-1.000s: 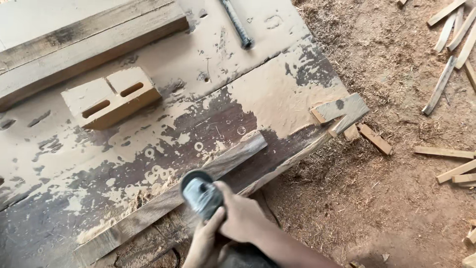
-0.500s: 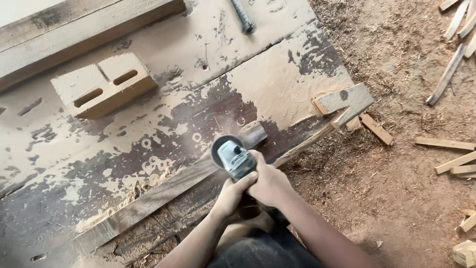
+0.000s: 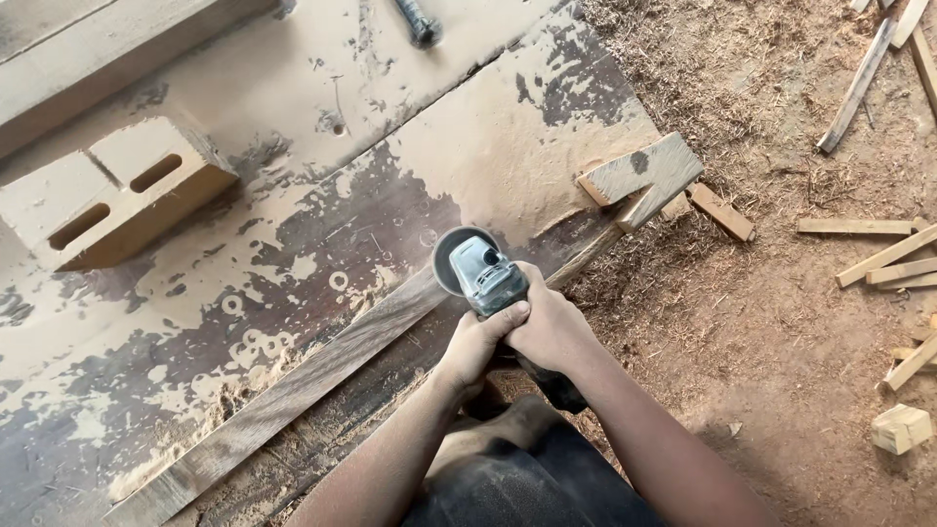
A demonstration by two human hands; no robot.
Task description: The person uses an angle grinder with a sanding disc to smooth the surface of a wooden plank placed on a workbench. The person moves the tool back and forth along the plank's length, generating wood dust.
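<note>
- Both hands grip one grey angle grinder [image 3: 480, 268], near the middle of the view, low down.
- Left hand [image 3: 475, 346]: fingers clenched around the rear of the grinder body from the left side; thumb lies along the housing.
- Right hand [image 3: 552, 327]: fingers wrapped tight over the same body from the right, touching the left hand; knuckles face up.
- Grinder head and round guard point far and slightly left. The guard sits over the far end of a long wooden strip [image 3: 293, 395]. Whether the disc touches the wood cannot be told; the guard hides it.
- Wooden strip runs diagonally from the near left corner up toward the grinder, lying flat on a large worn board [image 3: 410, 146] with pale and dark patches.
- Loose sawdust lies along the strip's left edge.
- Wooden block with two slots [image 3: 117, 195]: on the board, far left, well apart from the hands.
- Thick beam [image 3: 107, 59]: far left, beyond the slotted block.
- Dark metal bar [image 3: 418, 21]: far edge, centre, only partly in view.
- Short offcut [image 3: 644, 176] rests at the board's right edge, right of and beyond the grinder; a smaller piece [image 3: 722, 212] lies just beside it.
- Dirt floor on the right carries scattered wood sticks [image 3: 883, 259] and a small pale block [image 3: 901, 427], near right.
</note>
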